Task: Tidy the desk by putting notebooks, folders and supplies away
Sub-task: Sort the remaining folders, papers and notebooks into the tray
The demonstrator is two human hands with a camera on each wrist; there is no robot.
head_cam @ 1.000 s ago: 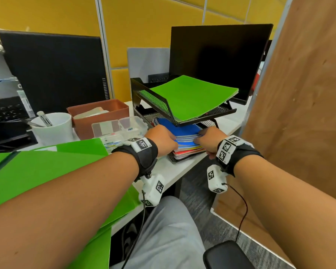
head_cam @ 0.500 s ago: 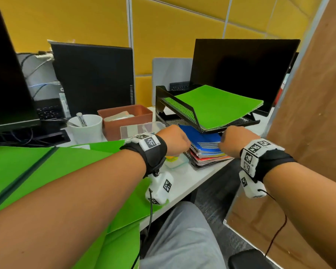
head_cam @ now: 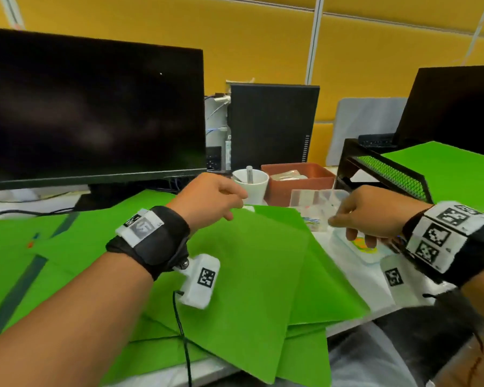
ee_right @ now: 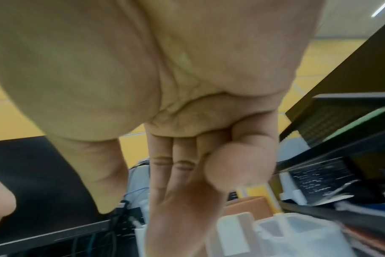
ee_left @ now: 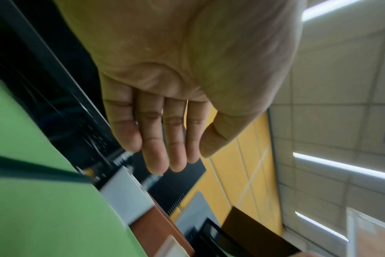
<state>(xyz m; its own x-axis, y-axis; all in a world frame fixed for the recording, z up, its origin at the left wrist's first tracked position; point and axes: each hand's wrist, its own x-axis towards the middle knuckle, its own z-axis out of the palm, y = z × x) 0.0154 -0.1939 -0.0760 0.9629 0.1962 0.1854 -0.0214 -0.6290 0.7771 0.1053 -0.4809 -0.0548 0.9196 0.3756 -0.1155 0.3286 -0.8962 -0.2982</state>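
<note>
Above the tabletop, both hands hover with relaxed fingers and hold nothing. The left hand hangs over the overlapping green folders; a white cup stands just beyond its fingertips. The right hand hangs over a clear plastic box, with a black mesh tray carrying another green folder beyond it.

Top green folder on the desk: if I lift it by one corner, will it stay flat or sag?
The green folder looks thin and sheet-like, so it would likely droop from one corner. Its smooth face may slide off the folders below it. It overhangs the desk edge, so a push could tip it off.
</note>
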